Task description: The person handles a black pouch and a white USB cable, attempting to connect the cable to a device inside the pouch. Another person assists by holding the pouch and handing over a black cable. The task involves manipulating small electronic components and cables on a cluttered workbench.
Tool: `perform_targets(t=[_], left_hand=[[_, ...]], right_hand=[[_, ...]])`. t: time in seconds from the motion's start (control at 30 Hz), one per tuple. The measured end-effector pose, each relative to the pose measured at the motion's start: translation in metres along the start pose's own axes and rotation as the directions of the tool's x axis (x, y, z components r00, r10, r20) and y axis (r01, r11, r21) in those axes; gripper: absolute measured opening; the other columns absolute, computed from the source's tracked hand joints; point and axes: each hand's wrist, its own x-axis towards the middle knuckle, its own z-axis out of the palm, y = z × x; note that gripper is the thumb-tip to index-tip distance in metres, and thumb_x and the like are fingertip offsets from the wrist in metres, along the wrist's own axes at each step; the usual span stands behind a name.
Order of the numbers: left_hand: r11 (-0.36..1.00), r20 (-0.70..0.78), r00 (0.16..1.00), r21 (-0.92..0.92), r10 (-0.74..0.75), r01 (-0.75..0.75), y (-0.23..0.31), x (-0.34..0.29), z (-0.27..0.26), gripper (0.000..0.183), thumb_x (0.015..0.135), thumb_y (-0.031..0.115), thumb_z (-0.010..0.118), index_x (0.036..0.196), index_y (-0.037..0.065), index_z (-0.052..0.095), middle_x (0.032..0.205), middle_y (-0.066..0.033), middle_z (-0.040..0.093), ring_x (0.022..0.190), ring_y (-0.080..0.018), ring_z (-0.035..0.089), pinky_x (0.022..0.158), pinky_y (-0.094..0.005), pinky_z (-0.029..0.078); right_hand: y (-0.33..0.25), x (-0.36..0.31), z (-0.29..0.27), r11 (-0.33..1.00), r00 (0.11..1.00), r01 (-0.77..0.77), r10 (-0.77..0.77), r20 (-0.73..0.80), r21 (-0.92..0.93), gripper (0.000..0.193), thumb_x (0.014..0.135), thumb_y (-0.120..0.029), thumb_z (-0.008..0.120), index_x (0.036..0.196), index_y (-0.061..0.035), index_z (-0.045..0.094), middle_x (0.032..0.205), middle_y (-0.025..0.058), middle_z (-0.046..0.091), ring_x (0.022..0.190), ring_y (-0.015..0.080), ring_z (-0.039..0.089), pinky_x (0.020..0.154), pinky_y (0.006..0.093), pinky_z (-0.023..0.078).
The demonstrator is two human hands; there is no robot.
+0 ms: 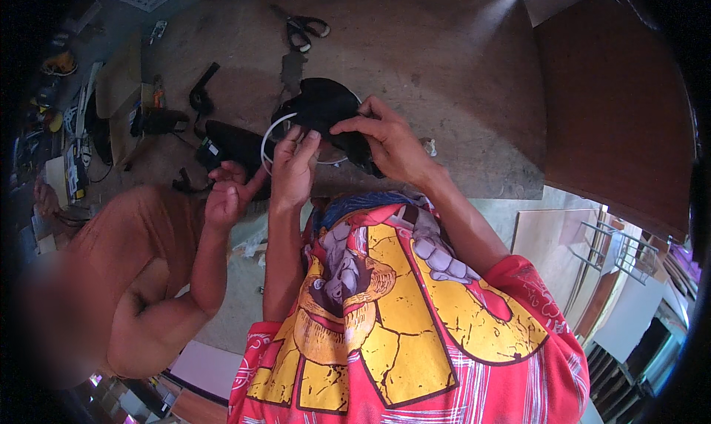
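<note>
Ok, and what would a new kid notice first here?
Probably the bright red and yellow shirt at the bottom middle. Just above, the left hand and right hand hold a black thing, with a white ring showing at its edge. Scissors lie farther up the table.

The left hand (pixel 291 178) and black piece (pixel 318 102) hide parts of the white ring (pixel 263 146); a co-worker's head (pixel 63 320) is blurred; the lower edge crops the shirt (pixel 415 313).

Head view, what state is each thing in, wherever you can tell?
Black item: held by left hand and right hand.
White tubing: curved, partly hidden.
Scissors: lying down, handles spread; blade opening unclear.
Cardboard box: open, flap raised.
</note>
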Motion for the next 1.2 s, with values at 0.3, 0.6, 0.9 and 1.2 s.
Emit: perform_targets(t=[0.3,0.6,0.9,1.2], left_hand=[[0.984,0.011,1.0,-0.179,0.017,-0.015,-0.007,-0.001,0.0,0.028,0.101,0.009,0.066,0.127,-0.002,0.067,0.123,-0.0089,0.069,0.115,-0.0215,0.066,0.106,-0.0383,0.05],[0.983,-0.063,0.987,0.105,-0.145,0.151,0.006,-0.01,0.002,0.023,0.106,0.022,0.065,0.12,0.004,0.069,0.114,-0.0052,0.07,0.103,-0.0148,0.065,0.092,-0.0301,0.048],[0.966,0.045,0.999,-0.257,0.003,0.009,-0.01,-0.016,-0.003,0.026,0.105,0.014,0.065,0.128,0.003,0.068,0.121,-0.0078,0.072,0.119,-0.0193,0.066,0.103,-0.0334,0.049],[0.208,0.299,0.888,0.899,0.35,-0.384,-0.006,-0.018,-0.022,0.036,0.087,-0.007,0.069,0.114,0.013,0.081,0.121,-0.0139,0.073,0.118,-0.0362,0.068,0.103,-0.0423,0.051]], right_hand=[[0.006,-0.001,0.004,0.999,0.995,0.005,-0.008,-0.101,-0.034,0.045,0.083,0.013,0.054,0.11,-0.0133,0.078,0.107,0.0175,0.058,0.101,0.0371,0.063,0.09,0.0424,0.052],[-0.001,0.001,0.003,0.997,0.994,-0.049,0.055,-0.098,0.056,0.027,0.088,0.003,0.07,0.111,-0.0094,0.078,0.105,0.0145,0.071,0.098,0.032,0.07,0.085,0.0392,0.055],[0.001,-0.003,0.007,0.945,0.975,-0.157,0.194,-0.106,0.289,0.02,0.09,0.001,0.074,0.108,-0.0078,0.079,0.112,0.0125,0.07,0.103,0.0243,0.069,0.089,0.0341,0.054],[-0.009,-0.006,0.003,0.972,0.995,-0.088,0.098,-0.036,0.216,0.014,0.092,-0.004,0.076,0.105,-0.009,0.078,0.109,0.0083,0.065,0.114,0.0223,0.061,0.1,0.0341,0.046]])
